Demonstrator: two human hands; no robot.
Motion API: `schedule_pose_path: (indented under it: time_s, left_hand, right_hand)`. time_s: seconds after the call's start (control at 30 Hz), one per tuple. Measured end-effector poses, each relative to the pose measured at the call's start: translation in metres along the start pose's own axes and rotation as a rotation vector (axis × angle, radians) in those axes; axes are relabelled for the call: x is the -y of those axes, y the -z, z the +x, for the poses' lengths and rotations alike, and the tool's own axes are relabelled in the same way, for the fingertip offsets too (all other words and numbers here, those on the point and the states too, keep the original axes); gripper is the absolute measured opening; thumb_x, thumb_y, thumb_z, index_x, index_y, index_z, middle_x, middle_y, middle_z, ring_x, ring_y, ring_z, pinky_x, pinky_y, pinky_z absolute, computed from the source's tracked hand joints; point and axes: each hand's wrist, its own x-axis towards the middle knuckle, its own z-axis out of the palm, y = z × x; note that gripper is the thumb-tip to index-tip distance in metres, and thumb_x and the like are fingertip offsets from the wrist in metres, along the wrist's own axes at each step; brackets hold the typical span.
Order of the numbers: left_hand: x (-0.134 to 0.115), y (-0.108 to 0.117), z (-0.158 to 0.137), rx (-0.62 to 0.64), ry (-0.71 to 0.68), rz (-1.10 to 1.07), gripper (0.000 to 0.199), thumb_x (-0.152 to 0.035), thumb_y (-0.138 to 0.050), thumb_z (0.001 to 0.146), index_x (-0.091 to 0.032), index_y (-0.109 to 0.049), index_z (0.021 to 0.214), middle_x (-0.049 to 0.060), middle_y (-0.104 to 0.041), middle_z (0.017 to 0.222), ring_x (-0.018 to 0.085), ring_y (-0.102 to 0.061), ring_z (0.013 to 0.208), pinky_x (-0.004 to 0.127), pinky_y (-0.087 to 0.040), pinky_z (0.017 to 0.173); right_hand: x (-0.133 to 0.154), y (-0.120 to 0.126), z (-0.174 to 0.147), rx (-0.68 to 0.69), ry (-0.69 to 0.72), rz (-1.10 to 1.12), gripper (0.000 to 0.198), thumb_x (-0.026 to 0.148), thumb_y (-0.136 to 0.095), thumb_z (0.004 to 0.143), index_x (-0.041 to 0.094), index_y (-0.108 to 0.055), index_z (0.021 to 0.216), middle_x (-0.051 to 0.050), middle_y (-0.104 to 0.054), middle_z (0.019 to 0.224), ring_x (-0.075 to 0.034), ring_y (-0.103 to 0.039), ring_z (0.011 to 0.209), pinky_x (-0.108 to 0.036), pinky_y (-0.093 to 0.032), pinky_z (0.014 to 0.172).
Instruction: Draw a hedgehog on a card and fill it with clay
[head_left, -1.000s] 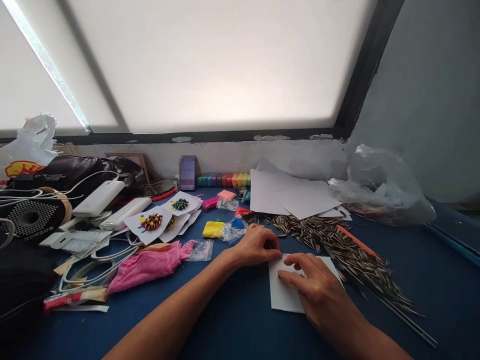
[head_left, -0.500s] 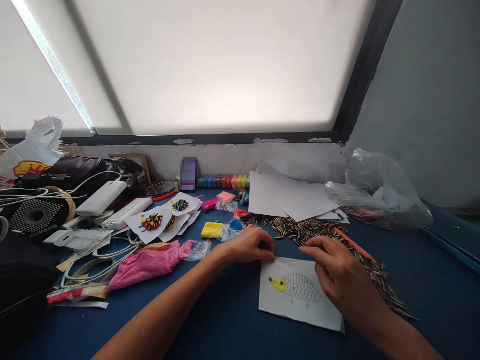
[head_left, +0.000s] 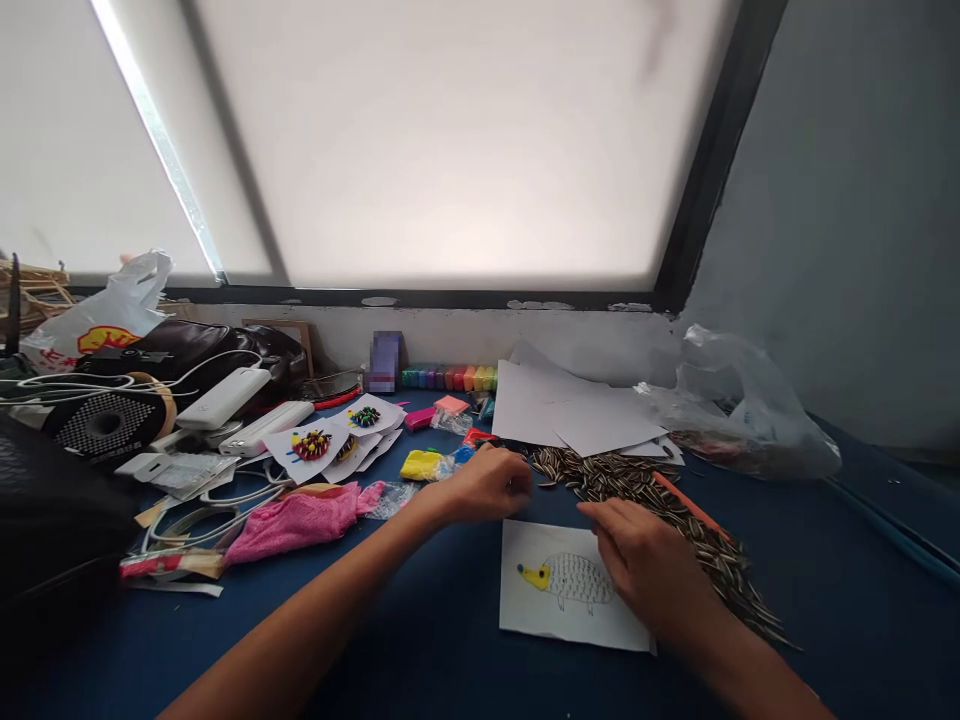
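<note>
A white paper (head_left: 525, 625) lies on the blue table, bearing a drawn hedgehog (head_left: 577, 580) with a yellow clay face (head_left: 536, 578) and a small blue nose. Just beyond its upper edge, my left hand (head_left: 491, 485) hovers with fingers curled inward; the fingertips are hard to see, and whether they hold anything is hidden. My right hand (head_left: 649, 565) covers the right part of the paper, its fingers stretched out toward the left and nothing visible in them. Close behind both hands spreads a pile of striped sunflower seeds (head_left: 622, 472), with an orange strip (head_left: 694, 508) lying on it.
Yellow clay (head_left: 421, 465) and other packets lie left of the seeds. Behind are white sheets (head_left: 540, 405), a plastic bag (head_left: 750, 420) and a row of coloured clay (head_left: 454, 377). A pink cloth (head_left: 292, 525), power banks (head_left: 225, 397) and finished hedgehog pieces (head_left: 311, 445) crowd the left.
The view has shifted slightly. My left hand has drawn away from the paper's upper edge, its fingers more curled. My right hand's fingers have lowered and straightened over the paper's right side.
</note>
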Motion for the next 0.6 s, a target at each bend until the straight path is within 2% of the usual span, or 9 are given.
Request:
schedule_pose_path:
  time_s: [0.1,0.17,0.27,0.43,0.6]
  left_hand:
    - [0.009,-0.003,0.003,-0.159,0.053,0.009,0.015,-0.013,-0.055,0.076,-0.017,-0.069,0.076,0.002,-0.066,0.080,0.015,-0.058,0.076,0.024,-0.043,0.070]
    - [0.018,-0.003,0.004,-0.239,0.115,0.030,0.016,-0.012,-0.053,0.077,-0.015,-0.069,0.079,0.005,-0.066,0.084,0.017,-0.058,0.081,0.026,-0.044,0.075]
    - [0.033,-0.005,0.001,-0.325,0.201,0.052,0.021,-0.012,-0.050,0.080,-0.015,-0.069,0.086,0.007,-0.066,0.092,0.018,-0.059,0.088,0.029,-0.045,0.082]
    - [0.047,-0.013,-0.006,-0.359,0.252,0.071,0.023,-0.014,-0.057,0.077,-0.016,-0.069,0.097,0.008,-0.066,0.103,0.020,-0.059,0.098,0.031,-0.046,0.090]
    - [0.052,-0.017,-0.005,-0.386,0.238,0.079,0.045,-0.012,-0.065,0.071,-0.019,-0.063,0.115,0.010,-0.056,0.128,0.025,-0.050,0.120,0.037,-0.037,0.106]
  right_hand:
    - [0.009,-0.009,-0.002,0.034,0.000,-0.006,0.027,0.005,-0.042,0.085,0.018,-0.064,0.090,-0.006,-0.069,0.080,-0.018,-0.066,0.073,-0.029,-0.050,0.063]
    - [0.012,-0.014,-0.002,0.048,-0.009,-0.013,0.025,0.004,-0.040,0.084,0.019,-0.061,0.083,-0.005,-0.068,0.076,-0.018,-0.065,0.070,-0.028,-0.048,0.060]
    - [0.013,-0.020,-0.001,0.057,-0.034,-0.021,0.024,0.003,-0.039,0.084,0.018,-0.057,0.083,-0.006,-0.067,0.077,-0.018,-0.065,0.070,-0.028,-0.047,0.060]
    - [0.010,-0.023,-0.001,0.073,-0.057,-0.025,0.024,0.003,-0.038,0.085,0.019,-0.057,0.084,-0.005,-0.068,0.079,-0.019,-0.066,0.073,-0.028,-0.047,0.062]
    - [0.013,-0.021,0.000,0.108,-0.076,-0.031,0.025,0.005,-0.038,0.088,0.019,-0.059,0.089,-0.006,-0.070,0.084,-0.019,-0.067,0.077,-0.028,-0.047,0.065]
